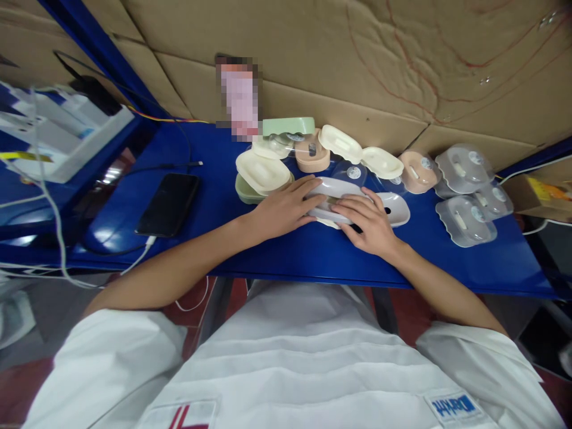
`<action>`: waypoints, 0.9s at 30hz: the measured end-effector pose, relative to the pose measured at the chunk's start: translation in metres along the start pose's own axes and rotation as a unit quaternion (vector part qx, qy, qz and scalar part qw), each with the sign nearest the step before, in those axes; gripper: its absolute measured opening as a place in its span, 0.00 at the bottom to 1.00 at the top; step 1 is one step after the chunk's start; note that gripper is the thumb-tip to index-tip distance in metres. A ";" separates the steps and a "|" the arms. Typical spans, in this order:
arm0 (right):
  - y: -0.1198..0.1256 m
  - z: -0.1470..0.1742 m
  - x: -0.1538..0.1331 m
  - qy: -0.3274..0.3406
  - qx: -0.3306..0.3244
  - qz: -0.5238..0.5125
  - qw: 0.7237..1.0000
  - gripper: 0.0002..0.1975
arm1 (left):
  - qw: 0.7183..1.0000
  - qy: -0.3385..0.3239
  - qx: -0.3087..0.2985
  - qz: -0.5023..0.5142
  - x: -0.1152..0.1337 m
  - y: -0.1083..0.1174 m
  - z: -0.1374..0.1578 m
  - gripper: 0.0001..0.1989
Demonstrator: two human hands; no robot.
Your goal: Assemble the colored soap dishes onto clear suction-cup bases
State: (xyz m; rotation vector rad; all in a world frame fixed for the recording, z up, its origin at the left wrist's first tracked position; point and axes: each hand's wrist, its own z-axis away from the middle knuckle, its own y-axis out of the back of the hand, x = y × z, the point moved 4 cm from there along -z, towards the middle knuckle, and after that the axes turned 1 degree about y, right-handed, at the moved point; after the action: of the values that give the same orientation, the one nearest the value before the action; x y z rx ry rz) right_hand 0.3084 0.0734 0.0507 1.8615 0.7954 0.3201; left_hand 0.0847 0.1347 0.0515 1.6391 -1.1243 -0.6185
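At a blue workbench (286, 256), a worker's left hand (281, 208) and right hand (369, 223) press flat, fingers spread, on a clear plastic case (335, 193) at the bench's middle. Cream, green and peach cases (263, 173) crowd behind; a black phone (167, 204) lies left. The coat's blue badge (453, 406) is too blurred to read.

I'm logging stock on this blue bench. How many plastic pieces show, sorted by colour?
Cream pieces: 4
Green pieces: 2
Tan pieces: 2
Clear lids: about 6
White piece under both hands: 1, with another white one beside it
Total: roughly 16
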 end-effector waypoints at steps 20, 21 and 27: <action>-0.003 -0.003 0.003 -0.015 -0.046 0.059 0.997 0.22 | 0.993 -0.048 -0.052 -0.098 0.011 0.012 0.000 0.15; -0.002 -0.004 0.007 -0.039 -0.038 0.069 0.996 0.23 | 0.991 -0.062 -0.054 -0.104 0.015 0.014 0.000 0.15; 0.000 -0.005 0.024 -0.110 -0.036 0.092 0.989 0.27 | 0.987 -0.105 -0.060 -0.105 0.026 0.019 0.002 0.15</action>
State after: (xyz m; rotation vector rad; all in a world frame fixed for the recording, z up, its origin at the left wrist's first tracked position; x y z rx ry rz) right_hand 0.3231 0.0930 0.0493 1.8664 0.4578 0.2488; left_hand 0.0870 0.1094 0.0717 1.6265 -1.0473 -0.9959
